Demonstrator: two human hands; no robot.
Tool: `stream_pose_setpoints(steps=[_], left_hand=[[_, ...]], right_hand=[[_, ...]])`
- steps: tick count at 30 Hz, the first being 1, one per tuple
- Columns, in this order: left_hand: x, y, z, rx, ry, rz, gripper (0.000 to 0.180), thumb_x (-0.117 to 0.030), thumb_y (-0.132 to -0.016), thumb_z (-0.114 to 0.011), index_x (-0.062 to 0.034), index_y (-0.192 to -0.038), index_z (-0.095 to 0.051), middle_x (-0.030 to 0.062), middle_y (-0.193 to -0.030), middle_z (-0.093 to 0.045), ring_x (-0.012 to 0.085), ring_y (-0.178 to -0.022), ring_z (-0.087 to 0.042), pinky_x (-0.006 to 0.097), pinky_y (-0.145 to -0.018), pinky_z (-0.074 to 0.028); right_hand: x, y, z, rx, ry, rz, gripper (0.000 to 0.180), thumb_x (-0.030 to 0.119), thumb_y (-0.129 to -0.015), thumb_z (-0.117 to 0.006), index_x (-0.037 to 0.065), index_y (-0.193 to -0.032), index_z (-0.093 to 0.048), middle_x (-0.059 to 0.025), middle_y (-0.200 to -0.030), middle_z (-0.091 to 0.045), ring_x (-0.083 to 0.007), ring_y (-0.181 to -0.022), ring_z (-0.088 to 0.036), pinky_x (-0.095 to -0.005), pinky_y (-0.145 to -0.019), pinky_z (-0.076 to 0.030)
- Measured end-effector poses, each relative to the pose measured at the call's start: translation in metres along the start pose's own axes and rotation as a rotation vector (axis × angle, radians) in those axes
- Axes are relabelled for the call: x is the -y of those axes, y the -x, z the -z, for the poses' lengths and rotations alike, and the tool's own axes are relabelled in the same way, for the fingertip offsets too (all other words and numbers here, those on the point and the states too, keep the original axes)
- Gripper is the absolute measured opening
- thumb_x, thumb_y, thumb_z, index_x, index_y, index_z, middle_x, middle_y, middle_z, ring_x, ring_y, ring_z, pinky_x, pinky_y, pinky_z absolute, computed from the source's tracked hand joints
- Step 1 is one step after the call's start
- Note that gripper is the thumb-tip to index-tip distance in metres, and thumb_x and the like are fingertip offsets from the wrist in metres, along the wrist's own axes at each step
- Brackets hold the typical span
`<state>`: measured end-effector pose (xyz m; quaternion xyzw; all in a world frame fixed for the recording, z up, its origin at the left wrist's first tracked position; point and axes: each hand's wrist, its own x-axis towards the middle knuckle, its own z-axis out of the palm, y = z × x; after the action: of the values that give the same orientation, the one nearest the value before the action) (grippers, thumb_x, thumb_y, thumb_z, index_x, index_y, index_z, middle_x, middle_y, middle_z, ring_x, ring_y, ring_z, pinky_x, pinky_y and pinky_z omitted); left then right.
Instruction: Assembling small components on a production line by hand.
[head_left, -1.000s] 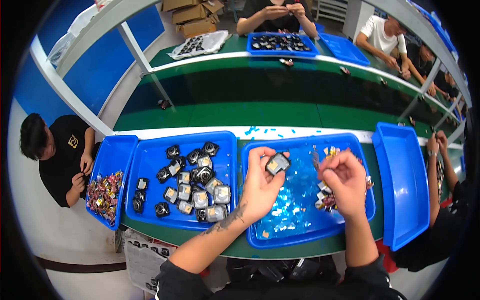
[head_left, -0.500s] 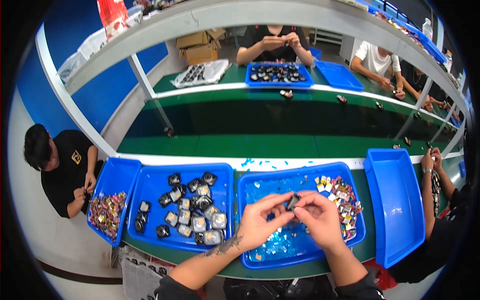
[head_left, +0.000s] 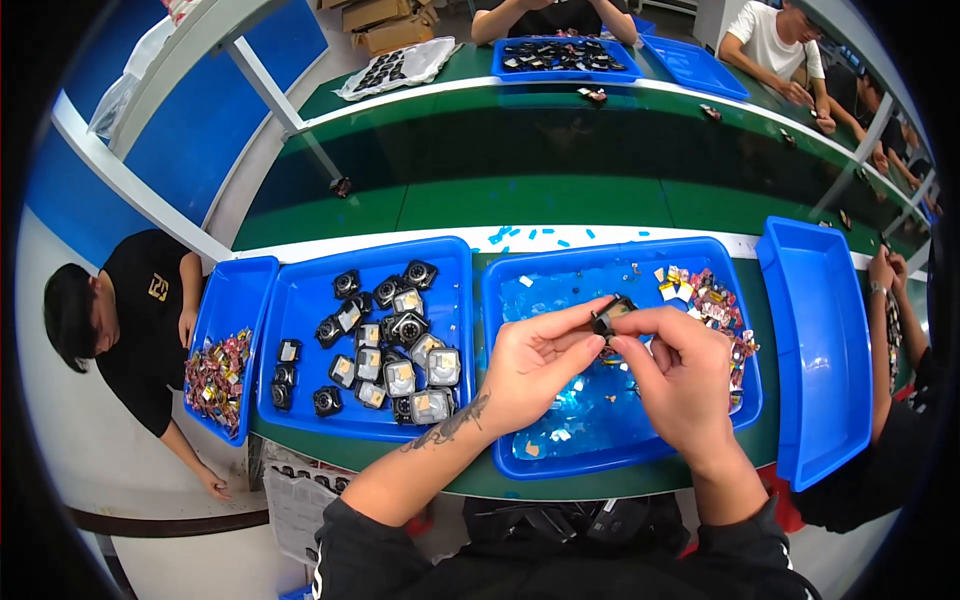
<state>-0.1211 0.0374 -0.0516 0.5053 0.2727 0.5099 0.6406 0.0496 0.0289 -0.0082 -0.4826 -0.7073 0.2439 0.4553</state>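
Both hands hold one small black watch case [head_left: 613, 314] above a blue tray [head_left: 590, 466]. My left hand [head_left: 535, 372] pinches it between thumb and fingers from the left. My right hand [head_left: 680, 375] grips it from the right, with thumb and index finger at its lower edge. The fingers cover part of the case. Under my hands, the tray holds blue film scraps [head_left: 570, 415] and, on its right side, a heap of small coloured parts [head_left: 708, 300]. To the left, several black watch cases [head_left: 400, 376] lie in another blue tray [head_left: 305, 345], some showing pale backs.
A narrow blue bin [head_left: 225, 385] of small parts stands far left, near a person in black [head_left: 140, 320]. An upright-edged blue tray [head_left: 820, 350] is at right. Beyond the white rail [head_left: 390, 245] runs a green conveyor [head_left: 500, 210]; people work across it.
The view has tilted down, so the trays sit higher in the picture. My hands still hold the watch case, now turned differently. The person at left has lowered an arm.
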Motion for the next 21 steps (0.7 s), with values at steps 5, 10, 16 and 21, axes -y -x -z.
stream_pose_setpoints(steps=[5,10,16,21], left_hand=[[0.001,-0.001,0.000,-0.009,-0.068,0.024,0.041,0.002,-0.094,-0.056,0.0054,-0.134,-0.050,0.0148,-0.126,-0.060,0.0182,-0.114,-0.059,0.029,-0.098,-0.048],[0.000,0.001,0.001,-0.006,-0.070,0.009,0.040,0.002,-0.094,-0.056,0.0062,-0.133,-0.050,0.0147,-0.125,-0.060,0.0178,-0.114,-0.059,0.028,-0.098,-0.048],[0.002,0.001,-0.001,-0.031,-0.073,0.020,0.040,0.002,-0.094,-0.056,0.0061,-0.133,-0.050,0.0145,-0.126,-0.060,0.0172,-0.114,-0.059,0.028,-0.097,-0.048],[0.003,0.001,-0.004,-0.044,-0.076,0.052,0.038,0.001,-0.094,-0.056,0.0062,-0.132,-0.052,0.0145,-0.124,-0.061,0.0168,-0.112,-0.060,0.028,-0.096,-0.049]], right_hand=[[-0.007,0.001,-0.003,-0.011,0.030,0.020,0.012,-0.001,-0.076,-0.073,0.004,-0.086,-0.068,-0.0063,-0.068,-0.063,-0.0150,-0.050,-0.049,-0.0276,-0.046,-0.037],[-0.002,0.001,-0.005,-0.028,-0.018,-0.030,0.009,-0.001,-0.076,-0.072,0.003,-0.083,-0.068,-0.0062,-0.070,-0.065,-0.0120,-0.050,-0.048,-0.0262,-0.045,-0.035],[-0.006,-0.002,-0.006,-0.008,-0.016,-0.021,0.009,-0.001,-0.076,-0.072,0.002,-0.084,-0.068,-0.0075,-0.072,-0.065,-0.0133,-0.052,-0.051,-0.0269,-0.047,-0.038],[-0.014,-0.007,-0.004,0.004,-0.042,0.022,0.011,0.000,-0.075,-0.073,0.000,-0.079,-0.063,-0.0078,-0.068,-0.062,-0.0156,-0.053,-0.052,-0.0290,-0.049,-0.040]])
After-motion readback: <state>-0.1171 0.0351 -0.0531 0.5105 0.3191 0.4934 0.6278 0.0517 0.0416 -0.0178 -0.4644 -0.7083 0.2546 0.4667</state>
